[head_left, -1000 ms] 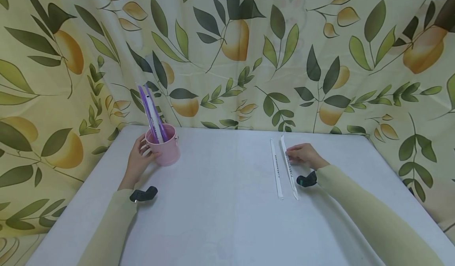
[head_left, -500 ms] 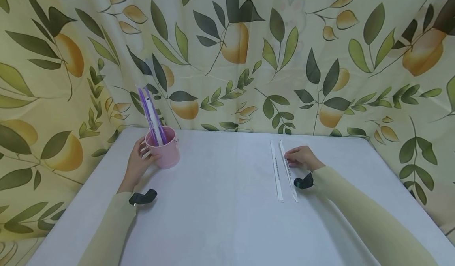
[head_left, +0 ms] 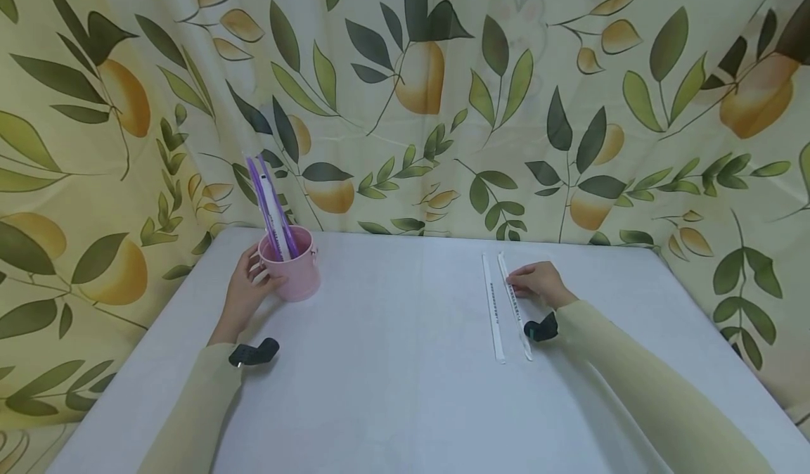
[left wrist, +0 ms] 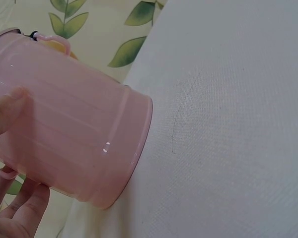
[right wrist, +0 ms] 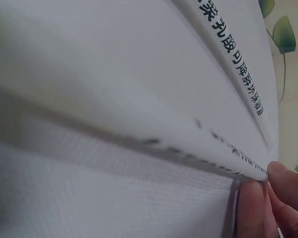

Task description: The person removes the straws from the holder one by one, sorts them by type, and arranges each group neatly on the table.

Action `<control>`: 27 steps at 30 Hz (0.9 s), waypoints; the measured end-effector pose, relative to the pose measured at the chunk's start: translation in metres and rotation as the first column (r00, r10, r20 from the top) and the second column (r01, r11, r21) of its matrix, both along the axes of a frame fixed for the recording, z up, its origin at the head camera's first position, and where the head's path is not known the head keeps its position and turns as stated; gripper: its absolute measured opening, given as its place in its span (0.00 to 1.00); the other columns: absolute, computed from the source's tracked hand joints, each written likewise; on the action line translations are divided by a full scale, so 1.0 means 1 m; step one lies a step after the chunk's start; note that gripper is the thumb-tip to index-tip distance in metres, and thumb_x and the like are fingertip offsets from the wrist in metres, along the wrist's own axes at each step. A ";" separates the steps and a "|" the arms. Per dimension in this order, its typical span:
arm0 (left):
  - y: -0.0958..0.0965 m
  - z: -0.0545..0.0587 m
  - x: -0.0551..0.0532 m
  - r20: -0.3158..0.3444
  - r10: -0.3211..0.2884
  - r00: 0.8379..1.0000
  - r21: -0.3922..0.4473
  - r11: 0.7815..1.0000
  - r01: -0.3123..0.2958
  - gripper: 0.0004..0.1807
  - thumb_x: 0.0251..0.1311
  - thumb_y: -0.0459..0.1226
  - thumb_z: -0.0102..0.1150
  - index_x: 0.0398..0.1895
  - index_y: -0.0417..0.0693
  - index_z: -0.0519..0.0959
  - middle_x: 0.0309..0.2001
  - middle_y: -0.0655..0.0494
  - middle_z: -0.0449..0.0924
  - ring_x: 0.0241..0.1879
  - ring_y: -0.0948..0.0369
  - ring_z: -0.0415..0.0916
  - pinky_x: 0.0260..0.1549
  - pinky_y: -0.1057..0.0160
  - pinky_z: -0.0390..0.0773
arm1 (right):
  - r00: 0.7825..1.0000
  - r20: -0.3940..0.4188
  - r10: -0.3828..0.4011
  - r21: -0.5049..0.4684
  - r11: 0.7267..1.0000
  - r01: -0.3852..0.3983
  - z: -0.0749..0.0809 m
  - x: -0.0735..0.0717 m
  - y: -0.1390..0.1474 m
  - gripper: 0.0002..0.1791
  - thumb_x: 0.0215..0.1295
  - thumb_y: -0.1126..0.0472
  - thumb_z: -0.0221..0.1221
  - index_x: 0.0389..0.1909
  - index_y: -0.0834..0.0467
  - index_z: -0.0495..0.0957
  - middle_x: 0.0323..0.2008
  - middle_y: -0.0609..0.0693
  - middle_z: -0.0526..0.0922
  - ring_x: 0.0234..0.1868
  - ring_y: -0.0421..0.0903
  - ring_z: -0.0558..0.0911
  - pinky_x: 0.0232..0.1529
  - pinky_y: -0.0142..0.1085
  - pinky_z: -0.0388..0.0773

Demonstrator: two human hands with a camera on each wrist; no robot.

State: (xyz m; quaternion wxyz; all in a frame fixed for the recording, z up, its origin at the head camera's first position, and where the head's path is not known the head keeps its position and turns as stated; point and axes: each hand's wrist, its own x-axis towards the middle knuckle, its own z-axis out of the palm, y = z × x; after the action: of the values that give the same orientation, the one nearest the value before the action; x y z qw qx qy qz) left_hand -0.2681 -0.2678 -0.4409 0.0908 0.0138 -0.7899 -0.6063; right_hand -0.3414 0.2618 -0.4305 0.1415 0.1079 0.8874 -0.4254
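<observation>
In the head view, my left hand (head_left: 243,291) holds a small pink pail (head_left: 300,280) at the far left of the table, thumb on its near side. The left wrist view shows the thumb against the pail's wall (left wrist: 79,119) and the other fingers beneath a small side loop. Purple and white wrapped straws (head_left: 273,210) lean upright out of the pail. Over on the right, thumb and fingers of my right hand (head_left: 541,282) pinch a white paper-wrapped straw (head_left: 517,314) with printed lettering. Left of it, roughly parallel, a second wrapped straw (head_left: 492,312) lies on the table.
A white cloth covers the table (head_left: 392,361). Behind and to both sides hangs a curtain (head_left: 380,129) printed with fruit and leaves. A dark wrist camera (head_left: 254,351) sits on the left wrist and another camera (head_left: 541,327) on the right.
My right hand has shifted slightly left with the pinched straw, bringing its far end a little closer to the other straw. My left hand and the pail stay in place.
</observation>
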 end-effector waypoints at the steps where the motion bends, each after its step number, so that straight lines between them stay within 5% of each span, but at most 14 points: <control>1: 0.000 0.000 0.000 0.002 0.001 1.000 -0.001 1.000 -0.001 0.49 0.54 0.34 0.65 0.74 0.50 0.45 0.71 0.39 0.51 0.70 0.44 0.53 0.70 0.48 0.62 | 1.000 0.000 0.004 0.002 1.000 -0.004 0.000 0.000 0.000 0.22 0.63 0.59 0.59 0.53 0.69 0.74 0.36 0.54 0.83 0.25 0.37 0.79 0.30 0.22 0.81; 13: 0.000 0.001 0.000 0.010 -0.001 1.000 -0.001 1.000 0.001 0.49 0.54 0.35 0.65 0.74 0.51 0.45 0.72 0.40 0.51 0.70 0.45 0.54 0.70 0.49 0.62 | 0.999 -0.036 0.007 -0.003 1.000 -0.007 -0.003 -0.001 -0.002 0.18 0.61 0.64 0.59 0.49 0.71 0.75 0.33 0.55 0.82 0.22 0.36 0.79 0.28 0.25 0.83; 27: -0.001 0.001 -0.001 0.026 0.000 1.000 -0.011 1.000 0.000 0.49 0.55 0.35 0.65 0.74 0.53 0.44 0.72 0.41 0.49 0.70 0.44 0.53 0.70 0.48 0.61 | 0.997 0.022 0.073 -0.100 0.992 -0.071 0.003 -0.005 0.005 0.22 0.65 0.61 0.57 0.54 0.72 0.71 0.28 0.46 0.84 0.28 0.36 0.82 0.35 0.28 0.85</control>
State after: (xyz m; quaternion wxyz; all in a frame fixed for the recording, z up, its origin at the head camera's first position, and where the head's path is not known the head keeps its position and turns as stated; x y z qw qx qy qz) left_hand -0.2696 -0.2691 -0.4396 0.0808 0.0213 -0.7944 -0.6016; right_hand -0.3463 0.2672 -0.4280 0.1732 0.0740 0.8666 -0.4622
